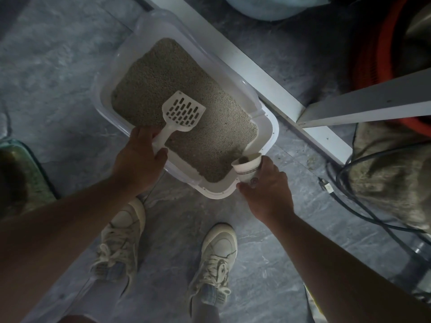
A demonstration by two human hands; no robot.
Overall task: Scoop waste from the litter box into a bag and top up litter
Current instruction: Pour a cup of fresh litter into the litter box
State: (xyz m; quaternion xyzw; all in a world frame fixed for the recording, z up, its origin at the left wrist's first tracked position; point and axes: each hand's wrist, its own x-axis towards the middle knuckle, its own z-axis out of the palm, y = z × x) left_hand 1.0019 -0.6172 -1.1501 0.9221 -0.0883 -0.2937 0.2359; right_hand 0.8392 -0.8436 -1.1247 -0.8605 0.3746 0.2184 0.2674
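Two hands busy: your left hand (137,157) grips the white scoop (180,113) by its handle, slotted blade empty over the litter (182,99) near the near-left edge of the litter box (268,134). Your right hand (265,187) grips a paper cup (248,165), tipped at the box's near-right corner, litter pouring out. Looks like the top-up step. Next: finish the tip, then level the dark pile with the scoop.
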